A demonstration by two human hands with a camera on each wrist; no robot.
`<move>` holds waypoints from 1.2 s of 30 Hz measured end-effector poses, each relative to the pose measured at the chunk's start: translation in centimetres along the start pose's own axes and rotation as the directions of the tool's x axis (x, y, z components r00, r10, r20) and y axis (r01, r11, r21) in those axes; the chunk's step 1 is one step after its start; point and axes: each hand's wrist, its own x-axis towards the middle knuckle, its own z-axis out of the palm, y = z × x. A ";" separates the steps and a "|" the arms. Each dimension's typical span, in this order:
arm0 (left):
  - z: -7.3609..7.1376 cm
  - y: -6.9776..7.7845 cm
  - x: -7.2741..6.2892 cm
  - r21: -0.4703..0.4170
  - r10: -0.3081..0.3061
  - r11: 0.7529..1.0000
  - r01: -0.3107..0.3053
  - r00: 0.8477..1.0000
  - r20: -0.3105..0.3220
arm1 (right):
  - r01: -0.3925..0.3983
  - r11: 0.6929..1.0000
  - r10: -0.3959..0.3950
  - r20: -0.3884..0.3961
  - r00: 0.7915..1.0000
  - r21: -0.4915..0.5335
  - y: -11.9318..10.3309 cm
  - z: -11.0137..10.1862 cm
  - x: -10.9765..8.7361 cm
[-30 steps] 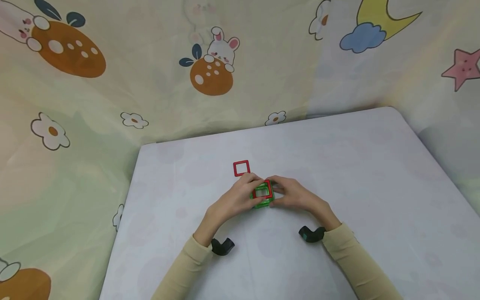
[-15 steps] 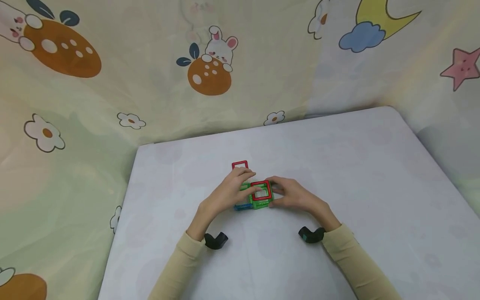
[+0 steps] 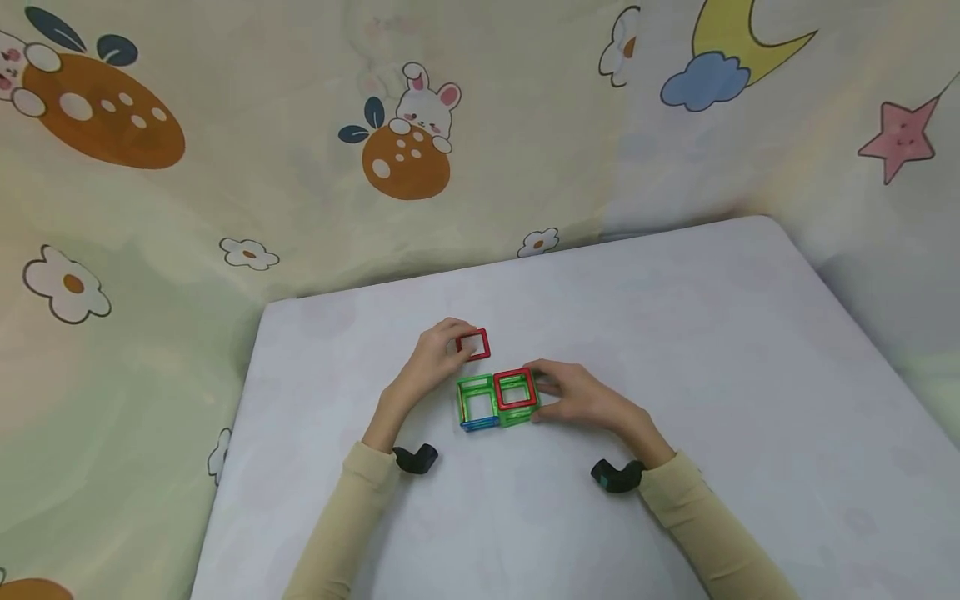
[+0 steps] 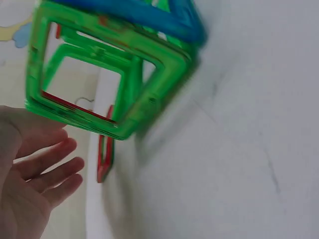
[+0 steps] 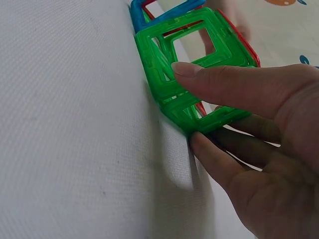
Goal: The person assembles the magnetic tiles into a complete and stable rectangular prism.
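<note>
Two box shapes built from square magnetic tiles (image 3: 517, 417) stand side by side on the table. A red magnetic tile (image 3: 516, 406) covers the right box, while the left one has no tile on top and a blue tile (image 3: 481, 423) at its near side. My right hand (image 3: 573, 393) holds the right box, thumb on a green side and fingers behind, as the right wrist view shows. Over a loose red magnetic tile (image 3: 487, 342) beyond the boxes, my left hand (image 3: 437, 352) reaches with loosely spread fingers. In the left wrist view its fingers (image 4: 62, 189) appear apart from that tile.
The white table (image 3: 637, 292) backs onto a patterned cloth (image 3: 300, 125). Black curved pieces (image 3: 417, 459) sit at both wrists beside the sleeves (image 3: 352, 492).
My left hand has left the covered box and moved up and left to the loose red tile, uncovering the left box. The right hand stays at the right box. The head view has shifted slightly.
</note>
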 end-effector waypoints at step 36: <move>0.7 -1.4 -1.4 0.151 -0.071 0.987 0.058 0.994 0.079 | 0.009 0.998 -0.009 -0.001 1.000 -0.056 -0.1 0.1 0.1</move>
